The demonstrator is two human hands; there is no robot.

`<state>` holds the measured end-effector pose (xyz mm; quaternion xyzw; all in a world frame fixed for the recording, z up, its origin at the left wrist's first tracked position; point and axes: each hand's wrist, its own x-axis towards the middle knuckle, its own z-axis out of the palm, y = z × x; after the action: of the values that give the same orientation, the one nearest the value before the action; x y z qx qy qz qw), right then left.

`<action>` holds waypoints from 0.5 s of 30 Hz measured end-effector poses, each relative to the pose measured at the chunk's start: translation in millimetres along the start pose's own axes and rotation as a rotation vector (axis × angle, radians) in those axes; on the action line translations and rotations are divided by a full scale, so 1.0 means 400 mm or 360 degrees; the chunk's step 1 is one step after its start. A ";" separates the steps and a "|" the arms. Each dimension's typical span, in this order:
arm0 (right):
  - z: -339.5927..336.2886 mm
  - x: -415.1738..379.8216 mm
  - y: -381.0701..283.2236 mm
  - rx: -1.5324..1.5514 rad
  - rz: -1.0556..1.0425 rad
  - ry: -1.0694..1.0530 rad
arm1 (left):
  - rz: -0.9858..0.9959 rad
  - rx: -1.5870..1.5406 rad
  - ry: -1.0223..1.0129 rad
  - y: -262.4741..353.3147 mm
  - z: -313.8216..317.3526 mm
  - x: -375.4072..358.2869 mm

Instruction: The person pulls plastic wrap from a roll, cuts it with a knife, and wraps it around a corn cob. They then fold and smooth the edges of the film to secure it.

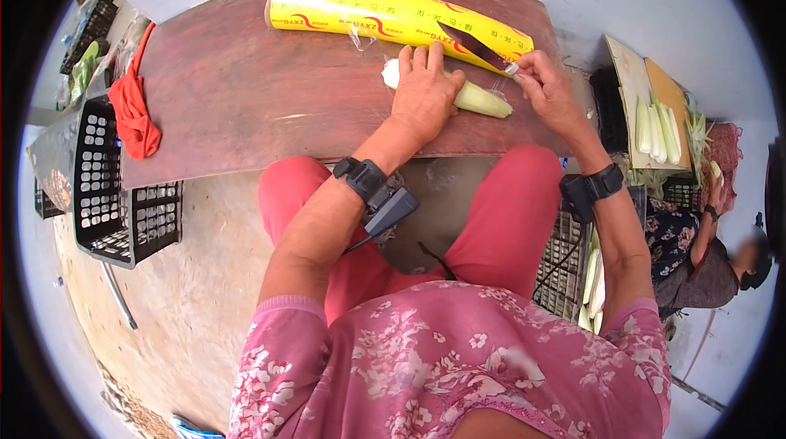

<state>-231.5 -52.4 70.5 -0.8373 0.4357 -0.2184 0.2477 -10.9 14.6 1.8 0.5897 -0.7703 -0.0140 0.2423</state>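
A long pale green vegetable [483, 101] with a white end lies on the red-brown table. Its kind is not certain; it looks like a husked ear or shoot, with clear film about its right end. My left hand [426, 89] is laid over its middle, gripping it against the table. In my right hand [547, 89] is a knife [477, 48], held by the handle, the dark blade pointing up and left. Behind the blade, at the far side of the table, lies a big yellow roll of cling film [360, 9] with a loose clear edge.
The table [246, 95] spans the area before my knees. A red cloth [133, 112] hangs at its left end over a black crate [102, 185]. To the right are pale stalks [657, 130] on a board, another crate [561, 255], and a seated person [696, 263].
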 end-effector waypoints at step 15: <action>0.067 0.037 -0.001 -0.0507 -0.0362 -0.0068 | 0.0016 -0.0033 0.0161 0.002 0.012 -0.009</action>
<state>-207.8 -58.8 51.9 -0.9142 0.3619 -0.1556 0.0951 -12.6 16.8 -3.5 0.5833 -0.7598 0.0093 0.2871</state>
